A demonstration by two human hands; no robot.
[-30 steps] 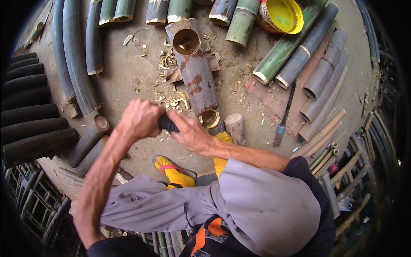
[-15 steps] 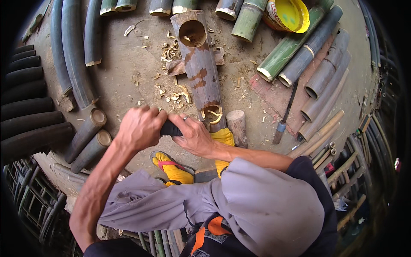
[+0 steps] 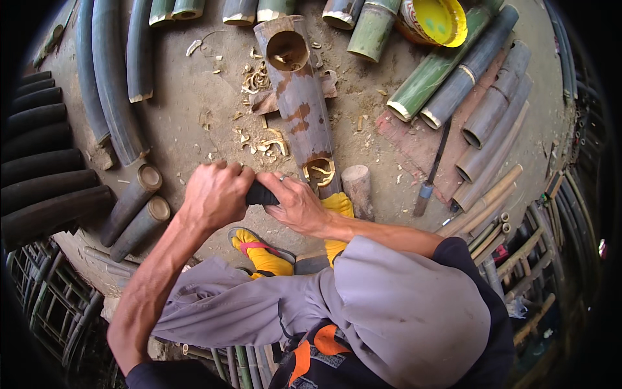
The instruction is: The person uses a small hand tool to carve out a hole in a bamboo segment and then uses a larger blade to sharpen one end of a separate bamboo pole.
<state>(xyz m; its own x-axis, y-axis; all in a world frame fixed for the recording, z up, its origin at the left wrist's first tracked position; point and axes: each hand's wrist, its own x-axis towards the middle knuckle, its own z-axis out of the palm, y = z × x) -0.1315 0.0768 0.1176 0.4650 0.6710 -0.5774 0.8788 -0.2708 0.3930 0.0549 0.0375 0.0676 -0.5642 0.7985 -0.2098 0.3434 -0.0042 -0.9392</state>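
My left hand (image 3: 217, 196) and my right hand (image 3: 295, 206) are closed side by side around a black-wrapped handle (image 3: 260, 194). What the handle belongs to is hidden by my fists. Just beyond my right hand lies a thick, grey-brown bamboo piece (image 3: 304, 120) with patches of peeled surface. It has a round opening near its far end and a cut opening at its near end, where curled pale shavings (image 3: 321, 174) sit. A yellow-covered foot (image 3: 338, 204) of mine is at its near end.
Cut bamboo lengths (image 3: 116, 84) lie at left, and more (image 3: 453, 84) at right. A yellow bucket (image 3: 440, 23) stands at the back. A short wooden stump (image 3: 357, 190) is beside the worked bamboo. A long blade-like tool (image 3: 424, 194) rests at right. Loose shavings (image 3: 275, 144) litter the ground.
Both hands, still gripping the black-wrapped handle, appear slightly farther right in the view. The bamboo piece has stayed nearly where it was.
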